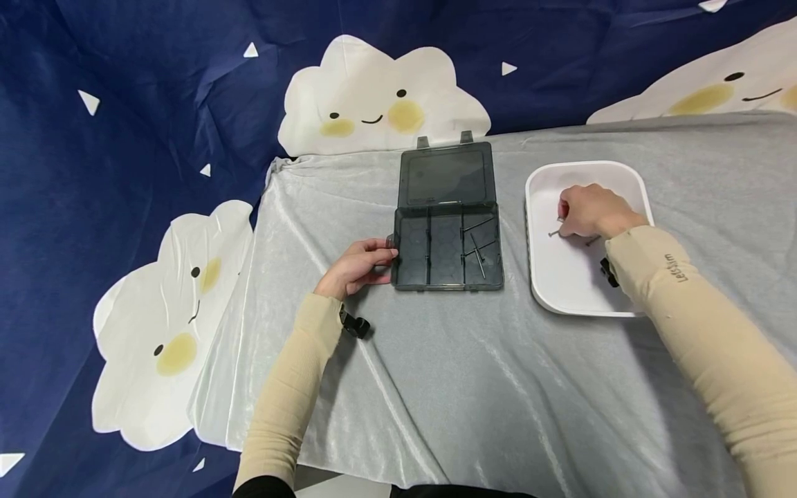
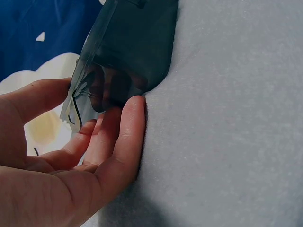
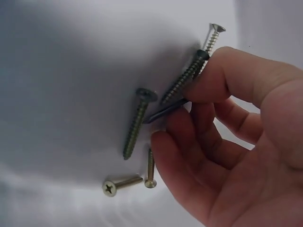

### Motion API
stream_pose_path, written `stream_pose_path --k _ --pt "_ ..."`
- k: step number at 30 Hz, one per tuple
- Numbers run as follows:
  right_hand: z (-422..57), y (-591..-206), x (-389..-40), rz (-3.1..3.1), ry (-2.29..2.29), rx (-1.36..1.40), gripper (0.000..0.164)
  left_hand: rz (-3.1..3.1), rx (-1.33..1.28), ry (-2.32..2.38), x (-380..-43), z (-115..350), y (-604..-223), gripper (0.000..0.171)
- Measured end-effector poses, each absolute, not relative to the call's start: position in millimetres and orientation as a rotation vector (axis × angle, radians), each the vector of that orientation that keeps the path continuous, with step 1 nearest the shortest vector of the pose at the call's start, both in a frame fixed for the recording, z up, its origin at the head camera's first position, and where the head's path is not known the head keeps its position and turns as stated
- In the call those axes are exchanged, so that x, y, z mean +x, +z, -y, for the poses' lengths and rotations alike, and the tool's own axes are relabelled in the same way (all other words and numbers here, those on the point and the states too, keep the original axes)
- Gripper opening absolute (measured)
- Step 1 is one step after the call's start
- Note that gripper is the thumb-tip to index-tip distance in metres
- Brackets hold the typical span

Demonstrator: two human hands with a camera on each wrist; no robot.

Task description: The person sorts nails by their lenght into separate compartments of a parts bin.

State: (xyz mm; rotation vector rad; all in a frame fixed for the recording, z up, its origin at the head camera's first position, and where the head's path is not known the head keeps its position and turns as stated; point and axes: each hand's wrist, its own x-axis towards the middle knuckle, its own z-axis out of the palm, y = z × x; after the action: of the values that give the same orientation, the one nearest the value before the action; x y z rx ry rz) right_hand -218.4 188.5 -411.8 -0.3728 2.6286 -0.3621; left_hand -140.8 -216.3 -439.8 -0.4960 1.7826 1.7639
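Note:
A grey see-through compartment box (image 1: 414,249) stands with its lid folded back. My left hand (image 1: 358,266) holds its left side, the thumb at the edge and the fingers against the wall, as the left wrist view shows. Several thin nails (image 1: 477,256) lie in the box's right compartment. Inside the white tub (image 1: 548,277), my right hand (image 1: 591,209) pinches a dark nail (image 3: 163,112) between thumb and fingers, its point sticking out. Around the fingertips lie loose screws, among them a thick screw (image 3: 135,125) and a pale cross-head screw (image 3: 122,185).
A grey cloth (image 1: 473,387) with folds covers the table. Behind it and on the left hangs a blue curtain (image 1: 205,83) with cloud patterns. The raised lid (image 1: 445,176) leans toward the back, and the tub stands right of the box with a gap between them.

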Motion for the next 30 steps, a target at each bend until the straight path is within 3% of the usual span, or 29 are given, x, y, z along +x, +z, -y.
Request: stream_pose_path --k 30 --pt "-201.2 -374.4 -210.9 -2.864 -0.58 -0.453 0.028 -1.798 -0.502 1.746 -140.8 215.4 -438.6 0.037"
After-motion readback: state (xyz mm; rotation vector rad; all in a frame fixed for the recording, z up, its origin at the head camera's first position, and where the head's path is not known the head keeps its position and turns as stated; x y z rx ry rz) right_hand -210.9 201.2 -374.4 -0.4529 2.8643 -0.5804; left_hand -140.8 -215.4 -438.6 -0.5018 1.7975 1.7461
